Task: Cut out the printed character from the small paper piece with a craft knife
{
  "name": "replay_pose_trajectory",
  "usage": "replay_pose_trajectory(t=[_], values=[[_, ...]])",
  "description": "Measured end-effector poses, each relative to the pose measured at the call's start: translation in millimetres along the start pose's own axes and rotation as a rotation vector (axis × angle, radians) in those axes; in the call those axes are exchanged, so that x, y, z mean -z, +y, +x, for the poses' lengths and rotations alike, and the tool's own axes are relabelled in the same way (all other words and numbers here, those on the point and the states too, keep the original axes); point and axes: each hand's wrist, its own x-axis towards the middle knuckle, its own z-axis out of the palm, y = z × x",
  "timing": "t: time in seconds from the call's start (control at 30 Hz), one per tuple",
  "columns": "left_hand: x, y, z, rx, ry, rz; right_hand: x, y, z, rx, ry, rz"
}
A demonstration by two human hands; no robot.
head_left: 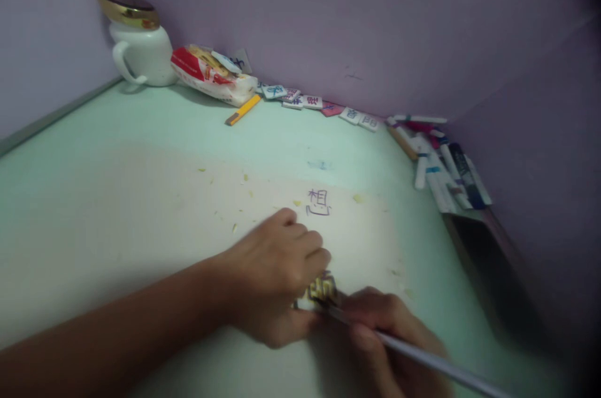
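Observation:
My left hand is closed on a small white block, pressing it to the table with the fingers on its far side and the thumb on its near side. The block's top carries a dark character with yellow cut-in areas. A slim silver-grey carving tool is pinched in my right hand; its tip meets the near right part of the block. Blur hides the tip's exact shape. Just beyond my left hand, a purple handwritten character shows on the pale surface. Yellow shavings lie scattered about.
At the back left stand a white mug with a gold-rimmed object on top and a red-and-white packet. A yellow cutter-like strip and several character tiles line the wall. Markers and a dark flat object lie right.

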Motion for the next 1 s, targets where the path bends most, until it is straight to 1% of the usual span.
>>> replay_pose_trajectory(t=[0.07, 0.2, 0.37, 0.43, 0.53, 0.63, 0.8, 1.0], values=[[0.5, 0, 0, 0.005, -0.01, 0.004, -2, 2, 1, 0.011, -0.001, 0.019], [1.1, 0, 1, 0.003, -0.018, 0.003, -4, 10, -2, -0.031, 0.0, 0.075], [1.4, -1, 0, -0.007, -0.017, -0.011, -5, 19, -12, -0.108, 0.103, 0.178], [1.6, -1, 0, -0.013, -0.015, -0.014, -6, 19, -14, -0.135, 0.118, 0.203], [2.0, -1, 0, -0.016, -0.014, -0.015, -8, 15, -11, -0.096, 0.13, 0.211], [2.2, -1, 0, -0.024, -0.014, -0.012, -9, 12, -8, -0.042, 0.122, 0.165], [0.6, 0, 0, -0.018, 0.0, 0.019, -9, 12, -9, -0.055, 0.059, 0.16], [-1.4, 2, -2, 0.007, 0.029, 0.028, -5, 7, -5, -0.033, 0.075, 0.136]])
